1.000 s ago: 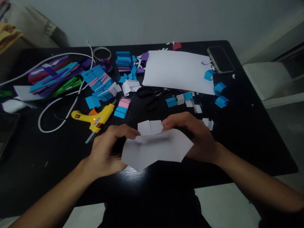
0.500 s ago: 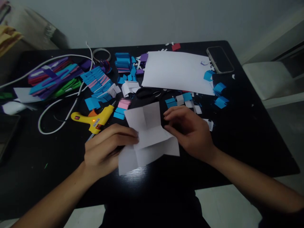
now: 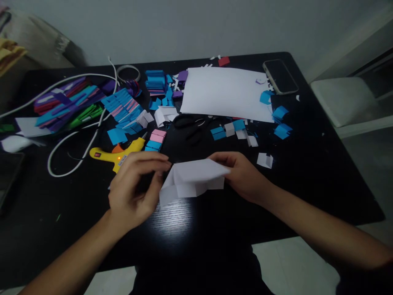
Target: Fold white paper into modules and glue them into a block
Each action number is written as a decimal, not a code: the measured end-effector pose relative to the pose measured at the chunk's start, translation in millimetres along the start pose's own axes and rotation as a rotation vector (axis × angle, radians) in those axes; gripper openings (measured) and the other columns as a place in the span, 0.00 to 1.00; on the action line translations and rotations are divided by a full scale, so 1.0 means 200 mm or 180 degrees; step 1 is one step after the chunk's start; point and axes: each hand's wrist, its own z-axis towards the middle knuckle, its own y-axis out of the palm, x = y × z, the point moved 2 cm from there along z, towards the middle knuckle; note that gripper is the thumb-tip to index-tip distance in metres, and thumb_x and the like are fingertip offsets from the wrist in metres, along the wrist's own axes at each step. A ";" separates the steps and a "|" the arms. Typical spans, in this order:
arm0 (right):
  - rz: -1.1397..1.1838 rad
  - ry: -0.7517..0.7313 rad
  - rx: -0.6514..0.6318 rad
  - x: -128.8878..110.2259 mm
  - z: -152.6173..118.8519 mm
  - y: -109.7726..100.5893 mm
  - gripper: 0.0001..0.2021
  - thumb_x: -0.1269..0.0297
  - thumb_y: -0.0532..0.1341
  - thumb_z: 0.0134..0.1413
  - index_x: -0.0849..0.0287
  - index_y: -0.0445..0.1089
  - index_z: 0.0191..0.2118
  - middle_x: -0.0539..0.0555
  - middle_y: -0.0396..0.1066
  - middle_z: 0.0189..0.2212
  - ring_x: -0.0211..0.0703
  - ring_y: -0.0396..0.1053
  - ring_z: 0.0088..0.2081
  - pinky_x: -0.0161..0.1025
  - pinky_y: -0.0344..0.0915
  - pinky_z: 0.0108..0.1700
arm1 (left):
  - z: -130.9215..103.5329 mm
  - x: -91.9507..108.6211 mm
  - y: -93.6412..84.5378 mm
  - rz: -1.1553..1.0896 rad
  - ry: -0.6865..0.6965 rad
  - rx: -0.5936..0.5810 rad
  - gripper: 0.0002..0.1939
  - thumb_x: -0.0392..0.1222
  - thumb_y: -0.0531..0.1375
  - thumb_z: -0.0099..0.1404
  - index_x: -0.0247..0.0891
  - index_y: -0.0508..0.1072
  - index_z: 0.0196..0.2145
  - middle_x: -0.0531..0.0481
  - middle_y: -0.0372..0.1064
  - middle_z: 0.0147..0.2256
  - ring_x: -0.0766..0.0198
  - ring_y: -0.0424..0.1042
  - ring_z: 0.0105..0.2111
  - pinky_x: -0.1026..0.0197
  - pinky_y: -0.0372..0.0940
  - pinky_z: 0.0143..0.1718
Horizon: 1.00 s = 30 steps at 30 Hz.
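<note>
White cable: looped, at 9 to 10 o'clock of the creased white paper point(image 3: 199, 172); cable point(image 3: 48, 164) lies on the black table point(image 3: 322, 184).
Paper-strip bundle: purple, blue, red strips point(image 3: 66, 104), 10 o'clock, cable across the area; green strips point(image 3: 86, 116) just beside.
Hot-glue gun: yellow point(image 3: 106, 155), orange trigger, small light lit, 9 to 10 o'clock; partly hidden by left hand.
Blue-and-pink folded strips: overlapping in a row point(image 3: 123, 106), 10 to 11 o'clock.
Left hand: point(image 3: 133, 188), 9 o'clock; fingers curled, thumb apart from them, fingertips at paper's left edge; can't tell if touching or pinching.
Pink-and-blue folded piece: point(image 3: 158, 136), 10 to 11 o'clock, near left fingertips.
Scissors: dark handles point(image 3: 184, 122), 12 o'clock, dim.
Creased white paper: between both hands, over near half of table; folded, top panel tilted, flaps hanging below; table contact can't tell.
White sheets: stacked flat point(image 3: 227, 94), 1 o'clock.
Right hand: point(image 3: 242, 176), 3 o'clock; pinching paper's right end, thumb mostly hidden.
Small white folded piece: point(image 3: 265, 160), between 2 and 3 o'clock, near right hand.
Phone: dark screen up point(image 3: 280, 76), 1 to 2 o'clock.
Blue folded pieces: point(image 3: 282, 131), 2 o'clock, by sheets' corner.
</note>
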 end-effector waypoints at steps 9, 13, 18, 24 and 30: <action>-0.0337 -0.0149 0.0201 0.00 0.00 0.00 0.10 0.59 0.74 0.51 0.57 0.81 0.38 0.49 0.80 0.32 0.38 0.75 0.34 0.35 0.68 0.37 | 0.02 -0.07 0.08 -0.1903 -0.2115 -0.0992 0.15 0.47 0.63 0.69 0.39 0.77 0.50 0.45 0.78 0.39 0.59 0.77 0.35 0.61 0.71 0.33; -0.0517 -0.0157 0.0204 0.00 0.01 -0.01 0.08 0.60 0.73 0.52 0.57 0.81 0.37 0.49 0.80 0.33 0.38 0.75 0.36 0.36 0.68 0.39 | 0.04 -0.05 0.08 -0.1783 -0.2118 -0.0917 0.09 0.47 0.66 0.67 0.39 0.80 0.39 0.50 0.77 0.30 0.64 0.75 0.28 0.64 0.69 0.29; -0.0731 -0.0133 0.0207 -0.01 0.01 -0.01 0.08 0.59 0.72 0.51 0.57 0.80 0.36 0.50 0.80 0.34 0.41 0.75 0.38 0.40 0.69 0.43 | 0.05 -0.06 0.07 -0.1499 -0.2170 -0.0970 0.12 0.50 0.66 0.67 0.38 0.81 0.37 0.50 0.77 0.28 0.64 0.72 0.26 0.65 0.66 0.25; -0.0699 -0.0035 0.0109 -0.02 0.01 0.00 0.10 0.58 0.73 0.51 0.56 0.81 0.39 0.51 0.79 0.36 0.41 0.74 0.39 0.40 0.69 0.44 | 0.04 -0.06 0.07 -0.1377 -0.2269 -0.0995 0.11 0.49 0.67 0.65 0.38 0.81 0.34 0.51 0.76 0.27 0.65 0.72 0.25 0.65 0.66 0.25; -0.0719 -0.0027 0.0065 -0.01 0.00 0.00 0.11 0.55 0.73 0.53 0.58 0.79 0.35 0.50 0.77 0.32 0.39 0.73 0.35 0.37 0.68 0.38 | 0.05 -0.03 0.08 -0.1214 -0.2172 -0.0938 0.10 0.47 0.68 0.65 0.37 0.80 0.31 0.52 0.74 0.25 0.68 0.69 0.24 0.66 0.64 0.24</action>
